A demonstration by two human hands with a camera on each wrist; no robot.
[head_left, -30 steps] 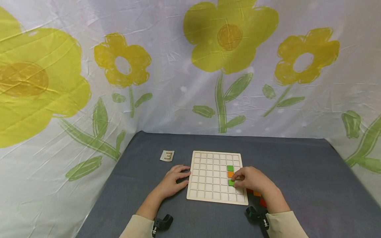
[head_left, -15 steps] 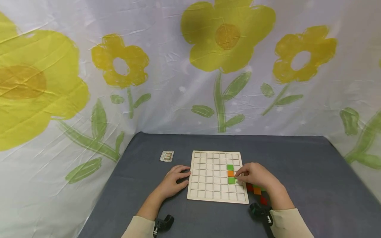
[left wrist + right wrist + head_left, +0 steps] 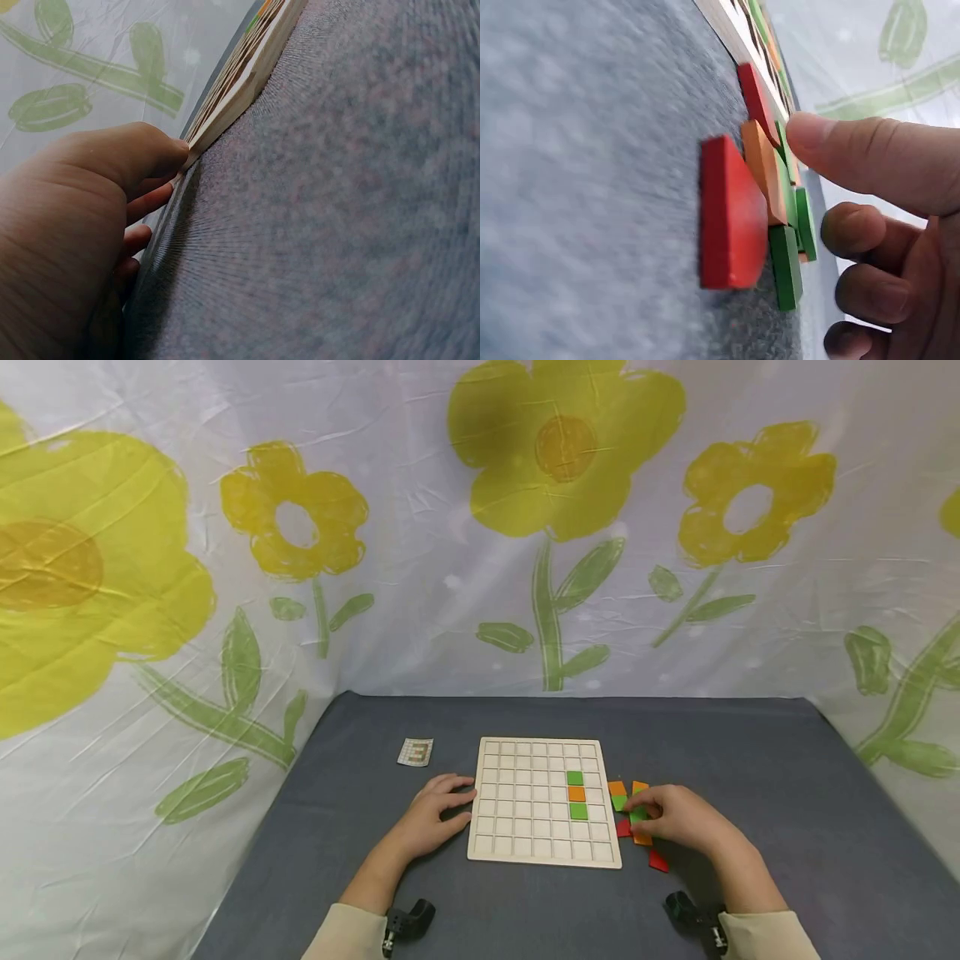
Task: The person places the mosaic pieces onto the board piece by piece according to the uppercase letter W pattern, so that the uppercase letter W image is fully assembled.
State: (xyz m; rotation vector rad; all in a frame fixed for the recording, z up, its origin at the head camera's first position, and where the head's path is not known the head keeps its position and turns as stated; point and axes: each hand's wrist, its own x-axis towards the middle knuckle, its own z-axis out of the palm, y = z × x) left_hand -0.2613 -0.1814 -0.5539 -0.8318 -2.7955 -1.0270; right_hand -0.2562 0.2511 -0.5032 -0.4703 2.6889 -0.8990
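Observation:
A square wooden grid board (image 3: 525,827) lies on the grey cloth, with two green tiles (image 3: 574,777) and an orange tile (image 3: 576,793) between them in one column. My left hand (image 3: 432,817) rests on the cloth, fingertips at the board's left edge; in the left wrist view its thumb (image 3: 161,150) touches the board's corner. To the right of the board, my right hand (image 3: 684,817) is over a group of loose green, orange and red tiles. Its thumb (image 3: 840,146) and fingers stay apart close above the green tiles (image 3: 786,262), partly covering them in the head view.
A small card (image 3: 415,752) printed with a grid and a brown figure lies behind my left hand. The nearest loose piece is a red tile (image 3: 657,861). A white curtain (image 3: 420,635) with yellow flowers hangs behind the table's far edge.
My right hand has moved right, off the board and over the loose tiles, uncovering the lower green tile in the column. The left hand keeps its place at the board's edge.

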